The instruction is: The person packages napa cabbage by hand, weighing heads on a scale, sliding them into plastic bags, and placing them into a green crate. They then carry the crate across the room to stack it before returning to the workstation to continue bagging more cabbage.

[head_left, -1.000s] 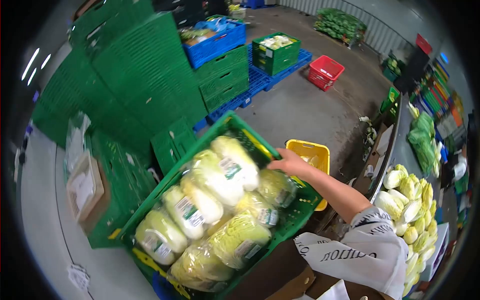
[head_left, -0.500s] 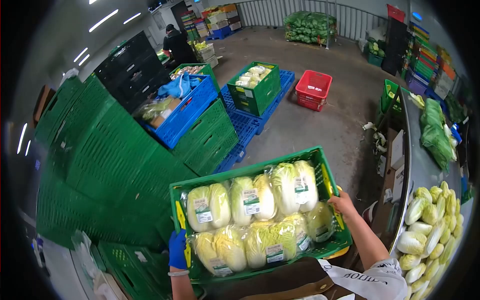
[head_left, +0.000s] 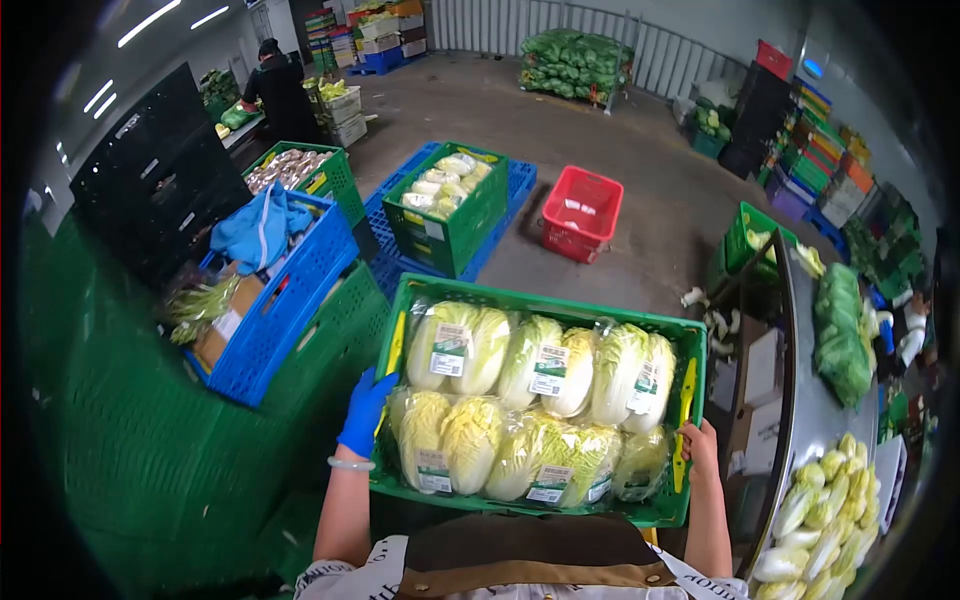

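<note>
Centre frame, both hands carry a green crate (head_left: 540,300) of wrapped napa cabbages (head_left: 530,400): gloved left hand (head_left: 365,412) and bare right hand (head_left: 698,447), each grip pressed onto a side rim.

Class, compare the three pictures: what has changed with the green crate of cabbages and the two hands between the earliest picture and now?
The crate has swung from steeply tilted to level, square to the body. The gloved left hand, unseen at first, has come into view gripping the left side. Unchanged: the right hand keeps its hold on the rim, and the wrapped cabbages stay packed inside.
</note>
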Available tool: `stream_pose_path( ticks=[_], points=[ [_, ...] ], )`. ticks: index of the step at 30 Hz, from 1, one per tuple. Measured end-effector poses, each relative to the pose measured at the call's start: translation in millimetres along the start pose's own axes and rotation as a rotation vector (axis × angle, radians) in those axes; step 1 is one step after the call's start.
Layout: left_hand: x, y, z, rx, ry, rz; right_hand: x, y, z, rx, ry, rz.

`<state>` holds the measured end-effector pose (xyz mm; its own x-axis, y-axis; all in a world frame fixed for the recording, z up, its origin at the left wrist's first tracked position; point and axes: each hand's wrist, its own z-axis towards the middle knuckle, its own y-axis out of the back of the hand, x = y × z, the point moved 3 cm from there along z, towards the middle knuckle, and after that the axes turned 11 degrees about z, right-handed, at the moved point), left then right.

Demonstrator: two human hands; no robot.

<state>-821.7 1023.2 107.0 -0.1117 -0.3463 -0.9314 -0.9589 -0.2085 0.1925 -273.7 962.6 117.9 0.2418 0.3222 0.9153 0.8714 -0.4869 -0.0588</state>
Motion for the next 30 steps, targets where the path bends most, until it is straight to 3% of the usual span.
stream_pose_path(
  ticks=[2, 4, 5, 8, 14, 15, 20, 25, 28, 30],
  points=[
    [-14, -13, 94, 0.013, 0.017, 0.004, 16, -37, 48, -0.061, 0.043, -0.005],
    [-50, -25, 167, -0.041, -0.181, 0.072, 30, -69, 98, -0.079, 0.046, 0.015],
    [-41, -29, 222, 0.054, -0.265, -0.039, 40, -85, 117, -0.089, 0.073, 0.021],
    [-81, -29, 293, 0.112, -0.167, -0.086, 76, -136, 154, -0.138, 0.074, 0.014],
    [-147, -22, 413, -0.130, -0.196, 0.170, 126, -240, 273, -0.078, 0.020, 0.021],
    [-145, -21, 443, -0.055, -0.194, 0.136, 134, -263, 301, -0.057, 0.013, 0.004],
    [-155, -25, 507, -0.409, -0.022, 0.299, 178, -370, 479, 0.130, -0.053, -0.183],
    [-149, -46, 621, -0.649, 0.140, -0.032, 253, -582, 705, 0.364, -0.076, -0.475],
    [-146, -76, 644, -0.837, 0.251, -0.067, 268, -684, 809, 0.502, -0.133, -0.655],
    [-156, -98, 662, -0.847, 0.325, -0.262, 268, -750, 879, 0.634, -0.145, -0.757]
  ],
)
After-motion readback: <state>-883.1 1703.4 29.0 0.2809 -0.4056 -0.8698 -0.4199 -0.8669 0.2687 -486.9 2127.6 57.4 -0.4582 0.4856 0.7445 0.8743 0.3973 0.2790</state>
